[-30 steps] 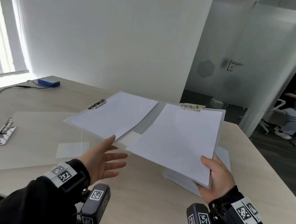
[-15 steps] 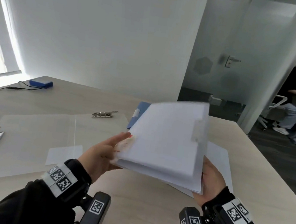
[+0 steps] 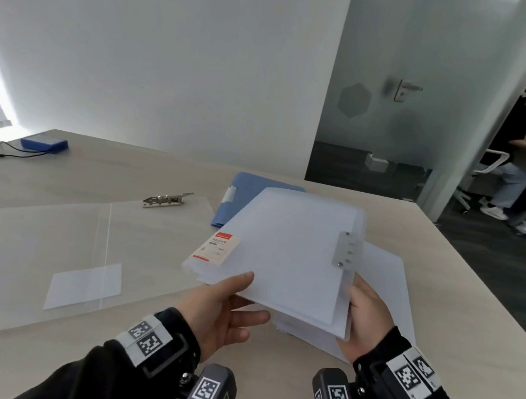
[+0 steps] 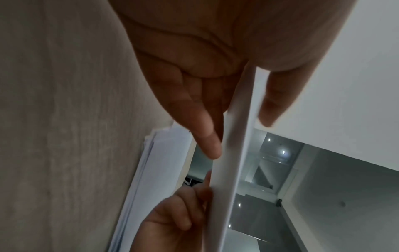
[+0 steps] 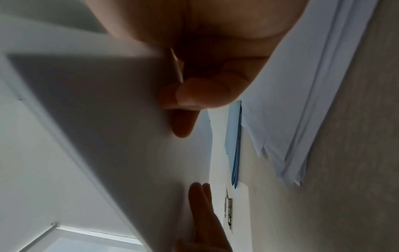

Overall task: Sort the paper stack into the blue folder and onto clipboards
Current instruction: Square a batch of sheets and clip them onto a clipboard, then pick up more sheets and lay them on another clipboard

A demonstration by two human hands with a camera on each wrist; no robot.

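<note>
I hold the closed translucent clipboard folder (image 3: 284,255) level above the surface (image 3: 264,383), left hand (image 3: 223,311) pinching its near-left corner, right hand (image 3: 366,316) gripping its clip edge, steadying the papers inside, blue folder (image 3: 238,196) lying just beyond.

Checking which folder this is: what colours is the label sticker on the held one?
The label sticker is pale peach with red bands at both ends; clearest in the head view.

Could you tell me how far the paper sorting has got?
Done: one translucent clipboard folder holds paper and is closed. In hand: left hand and right hand hold it above the table. Left: loose paper stack, open clipboard folder without sheets, closed blue folder.
</note>
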